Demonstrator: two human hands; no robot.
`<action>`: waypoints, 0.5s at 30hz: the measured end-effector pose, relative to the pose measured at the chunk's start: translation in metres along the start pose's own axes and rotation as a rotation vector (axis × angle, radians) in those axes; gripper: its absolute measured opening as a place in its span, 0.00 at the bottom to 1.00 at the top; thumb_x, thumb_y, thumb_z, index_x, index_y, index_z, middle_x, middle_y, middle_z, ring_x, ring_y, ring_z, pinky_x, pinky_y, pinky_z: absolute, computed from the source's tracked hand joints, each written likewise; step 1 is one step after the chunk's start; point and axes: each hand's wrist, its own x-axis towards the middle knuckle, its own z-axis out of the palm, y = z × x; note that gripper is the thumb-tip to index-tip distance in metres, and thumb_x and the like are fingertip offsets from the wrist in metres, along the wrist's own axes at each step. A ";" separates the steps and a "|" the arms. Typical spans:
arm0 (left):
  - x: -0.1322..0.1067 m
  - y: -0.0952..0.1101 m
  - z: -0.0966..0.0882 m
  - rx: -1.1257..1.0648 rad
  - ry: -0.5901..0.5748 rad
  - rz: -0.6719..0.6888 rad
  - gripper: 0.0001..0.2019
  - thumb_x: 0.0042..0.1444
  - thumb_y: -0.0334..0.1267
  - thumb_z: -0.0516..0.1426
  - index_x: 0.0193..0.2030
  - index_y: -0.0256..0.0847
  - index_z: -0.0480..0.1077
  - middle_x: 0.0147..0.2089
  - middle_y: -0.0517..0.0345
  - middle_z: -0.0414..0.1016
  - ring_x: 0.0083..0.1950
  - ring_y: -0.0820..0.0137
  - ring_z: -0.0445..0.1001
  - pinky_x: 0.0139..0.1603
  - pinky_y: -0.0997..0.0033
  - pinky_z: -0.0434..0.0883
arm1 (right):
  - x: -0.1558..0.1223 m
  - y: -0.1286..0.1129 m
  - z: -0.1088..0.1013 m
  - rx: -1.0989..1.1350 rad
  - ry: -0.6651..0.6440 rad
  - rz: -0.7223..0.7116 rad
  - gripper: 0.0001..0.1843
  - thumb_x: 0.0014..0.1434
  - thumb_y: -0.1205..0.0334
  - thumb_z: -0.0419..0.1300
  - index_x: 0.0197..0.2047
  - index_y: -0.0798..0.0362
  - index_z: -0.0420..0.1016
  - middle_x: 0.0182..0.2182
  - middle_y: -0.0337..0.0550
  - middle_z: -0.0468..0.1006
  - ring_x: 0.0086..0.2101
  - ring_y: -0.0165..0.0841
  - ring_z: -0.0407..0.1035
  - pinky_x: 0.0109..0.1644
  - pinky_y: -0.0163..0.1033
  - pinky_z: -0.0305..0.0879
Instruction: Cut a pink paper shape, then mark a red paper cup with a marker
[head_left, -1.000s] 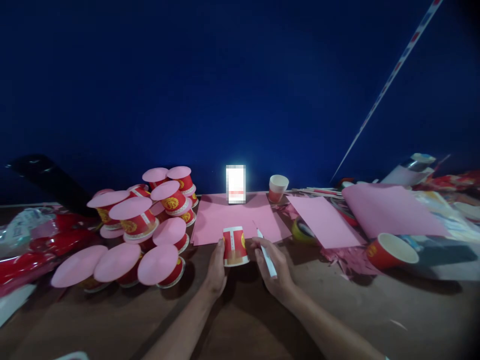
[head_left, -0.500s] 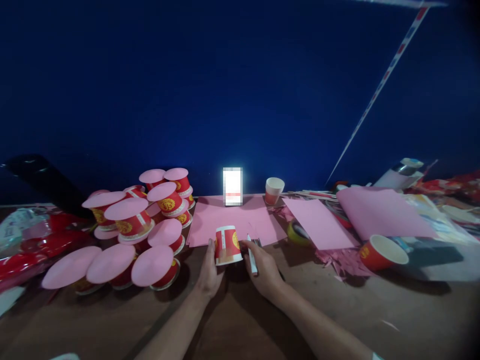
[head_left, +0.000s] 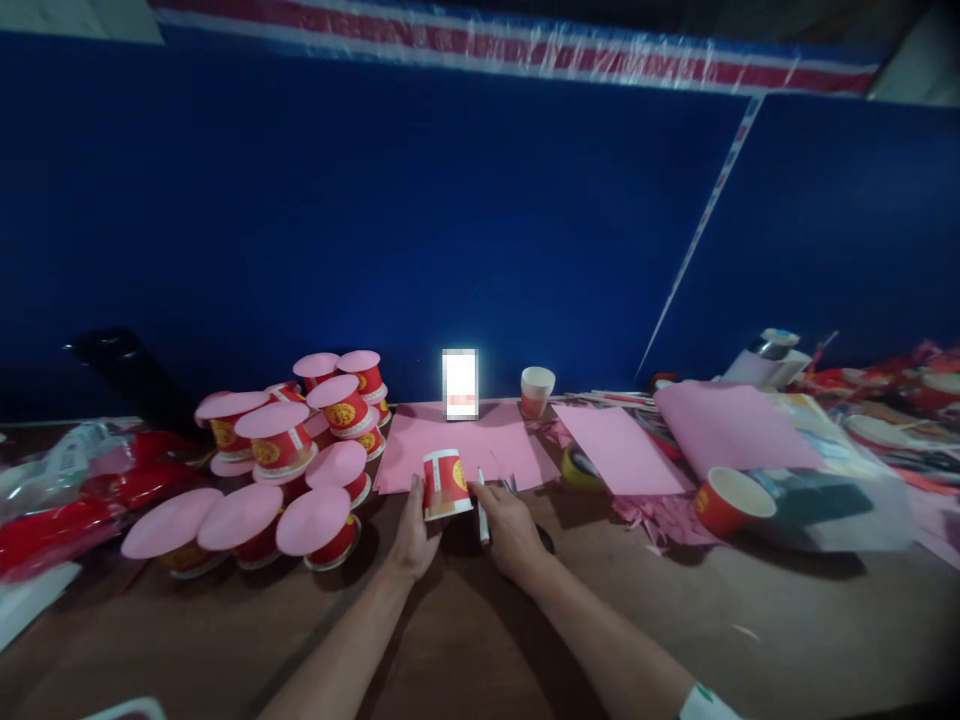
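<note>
A red paper cup (head_left: 445,486) with a gold emblem and a white strip is upside down, its wide rim lowest. My left hand (head_left: 414,540) is closed round its left side. On the cup's other side, my right hand (head_left: 511,530) grips a white marker pen (head_left: 482,508), which points up and away from me. Its fingertips come close to the cup; whether they touch it I cannot tell. Behind the cup lie pink paper sheets (head_left: 450,430). A dark tool beside and under my right hand is mostly hidden.
Several upturned red cups topped with pink paper discs (head_left: 313,521) stand on the left, some stacked. Red plastic packaging (head_left: 67,530) lies beyond them. A glowing phone-like screen (head_left: 460,383) and a paper cup (head_left: 538,390) stand at the back. Rightward are pink sheets (head_left: 622,450) and another red cup (head_left: 731,500).
The view has tilted up, so a striped band shows along the wall top, and things on the table appear slightly shifted. Both hands keep their hold on the cup and the marker pen.
</note>
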 end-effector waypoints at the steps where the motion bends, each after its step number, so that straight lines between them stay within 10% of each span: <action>1: 0.000 0.000 0.000 0.003 -0.004 0.006 0.25 0.53 0.54 0.51 0.48 0.35 0.70 0.46 0.48 0.76 0.52 0.59 0.70 0.56 0.59 0.63 | 0.000 0.000 0.000 -0.021 -0.001 -0.010 0.39 0.40 0.75 0.57 0.58 0.52 0.58 0.47 0.49 0.70 0.46 0.39 0.65 0.48 0.38 0.60; 15: -0.003 -0.001 0.009 0.077 -0.016 0.078 0.25 0.52 0.55 0.52 0.45 0.34 0.70 0.41 0.48 0.77 0.44 0.61 0.75 0.48 0.62 0.69 | -0.005 -0.007 0.001 -0.199 0.115 0.001 0.34 0.44 0.73 0.59 0.56 0.51 0.60 0.45 0.49 0.72 0.45 0.39 0.65 0.46 0.38 0.61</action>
